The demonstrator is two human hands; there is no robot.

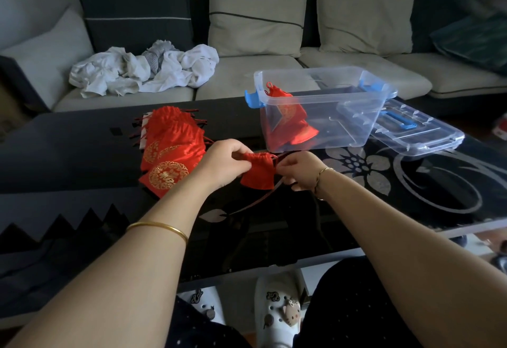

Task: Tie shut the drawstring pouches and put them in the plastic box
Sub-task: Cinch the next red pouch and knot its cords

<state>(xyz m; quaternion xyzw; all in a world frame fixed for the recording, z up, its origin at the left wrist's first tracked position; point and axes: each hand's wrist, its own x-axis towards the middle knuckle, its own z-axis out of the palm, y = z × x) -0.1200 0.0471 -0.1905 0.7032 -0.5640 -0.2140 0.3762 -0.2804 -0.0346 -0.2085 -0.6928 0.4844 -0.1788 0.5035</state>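
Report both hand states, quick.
Left hand: gripping the red pouch at its neck.
Right hand: pinching the drawstring.

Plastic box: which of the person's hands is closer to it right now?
Right. The right hand pinches the drawstring just in front of the plastic box; the left hand grips the pouch further left, beside the pouch pile.

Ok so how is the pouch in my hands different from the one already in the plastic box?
The held pouch is gripped by your left hand and right hand above the table; the boxed pouch lies untouched in the plastic box. The held pouch shows plain red, its cords trailing long; the boxed pouch shows gold print. Both are red with gathered necks.
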